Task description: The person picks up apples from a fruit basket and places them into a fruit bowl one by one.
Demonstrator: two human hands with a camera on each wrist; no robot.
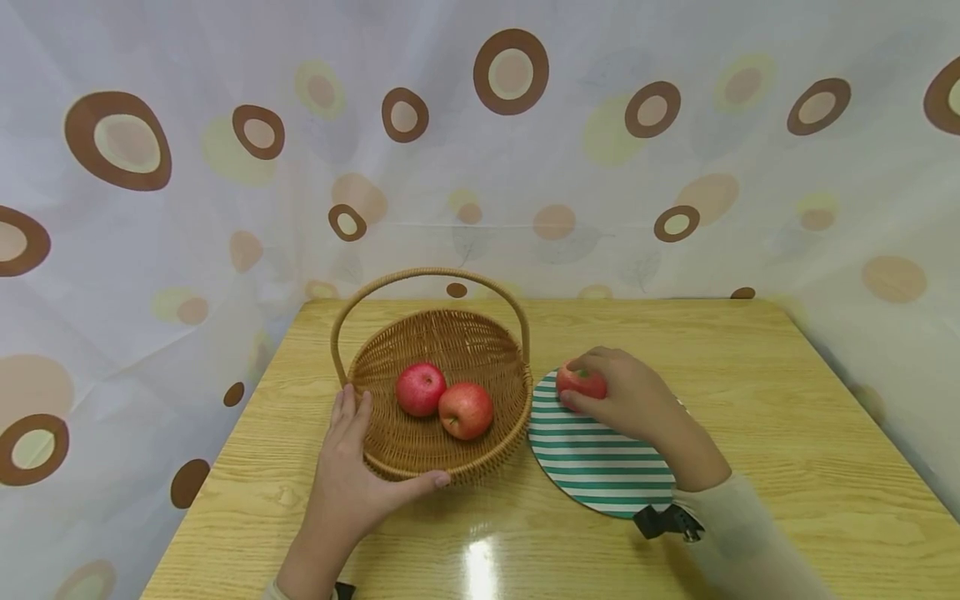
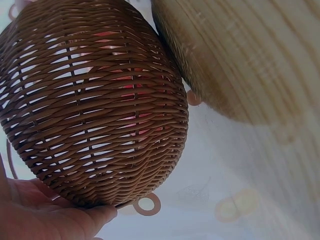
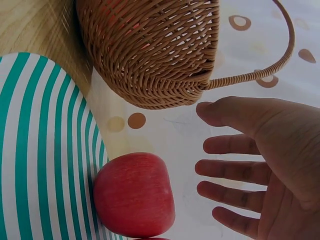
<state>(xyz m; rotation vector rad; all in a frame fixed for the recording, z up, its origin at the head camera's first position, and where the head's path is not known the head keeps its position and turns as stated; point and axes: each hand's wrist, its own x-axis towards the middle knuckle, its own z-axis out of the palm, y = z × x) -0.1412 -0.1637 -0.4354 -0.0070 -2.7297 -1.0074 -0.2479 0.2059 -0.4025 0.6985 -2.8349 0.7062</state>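
Note:
A brown wicker basket (image 1: 435, 333) holds two red apples, a deeper red apple (image 1: 420, 389) and a lighter red apple (image 1: 466, 411), side by side. My left hand (image 1: 356, 475) spreads along its left front rim, fingers and thumb extended, the thumb (image 2: 102, 215) at the wicker. Over another red apple (image 1: 573, 383) on a green-and-white striped round mat (image 1: 600, 467) is my right hand (image 1: 637, 396). In the right wrist view its straight fingers (image 3: 232, 171) stand apart from that apple (image 3: 132, 195). A red sliver shows at that view's bottom edge.
The arched handle (image 1: 431, 272) rises above the basket. Everything stands on a light wood table (image 1: 787, 417). A white curtain (image 1: 585, 50) with brown rings surrounds the table's back and sides. The mat lies close to the basket's right side.

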